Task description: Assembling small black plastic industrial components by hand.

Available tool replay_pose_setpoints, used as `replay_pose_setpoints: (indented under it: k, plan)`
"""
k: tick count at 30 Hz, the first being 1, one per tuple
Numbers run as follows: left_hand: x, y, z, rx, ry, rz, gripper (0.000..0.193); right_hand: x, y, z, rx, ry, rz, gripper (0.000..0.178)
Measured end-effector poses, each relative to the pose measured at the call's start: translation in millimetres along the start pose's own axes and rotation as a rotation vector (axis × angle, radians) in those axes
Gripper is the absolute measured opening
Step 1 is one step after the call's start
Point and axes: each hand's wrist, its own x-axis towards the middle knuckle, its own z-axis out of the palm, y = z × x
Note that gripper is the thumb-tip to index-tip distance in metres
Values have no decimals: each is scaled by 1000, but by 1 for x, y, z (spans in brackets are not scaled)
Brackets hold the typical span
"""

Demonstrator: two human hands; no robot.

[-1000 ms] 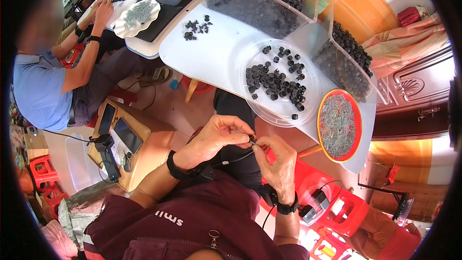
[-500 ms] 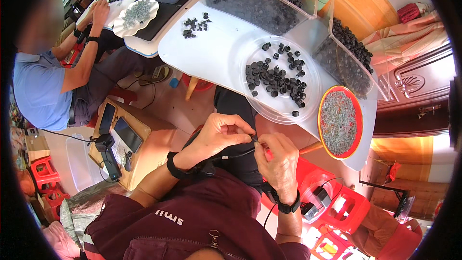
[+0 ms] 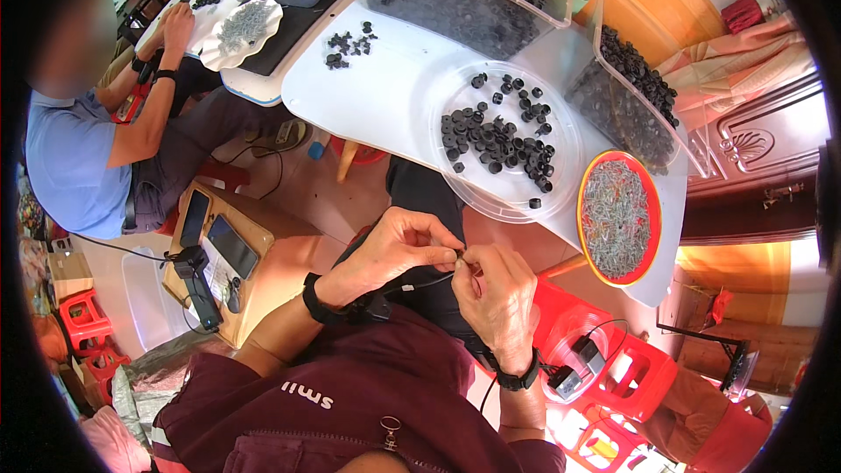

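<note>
Above my lap, just off the table's near edge, my left hand (image 3: 399, 247) pinches a tiny dark piece (image 3: 459, 253) between thumb and fingertips. My right hand (image 3: 496, 293) meets it there, its fingertips also pressed together at the piece; whatever else they hold is hidden. Small black plastic caps (image 3: 495, 142) are scattered in a clear round tray (image 3: 574, 136) on the white table (image 3: 350, 105). To the right of that tray, a red bowl (image 3: 653, 241) with a yellow rim is full of thin silvery metal pieces (image 3: 618, 215).
Clear bins (image 3: 464, 17) of black parts line the table's back and right side. Loose black parts (image 3: 349, 45) lie at its left. A co-worker (image 3: 74, 158) sits at far left near a white scalloped dish (image 3: 215, 54). Red stools (image 3: 635, 377) stand lower right.
My right hand has shifted slightly left, closer to my left fingertips, and the dark piece shows less between them. The left hand has barely moved.
</note>
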Motion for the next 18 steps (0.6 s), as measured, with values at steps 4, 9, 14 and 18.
replay_pose_setpoints:
  k: [4, 9, 14, 18]
  plan:
    - [2, -3, -2, -26, -8, -5, 12, -5, 5, 8, 102, 69, 61, 14]
    - [5, -6, 0, -238, 14, -87, 13, -7, 6, 15, 263, 197, 139, 19]
    - [16, -10, 10, -211, -31, -87, 14, -13, 17, 18, 424, 349, 165, 19]
    - [31, 0, 27, -45, -51, -84, 13, -20, 26, 11, 433, 388, 196, 17]
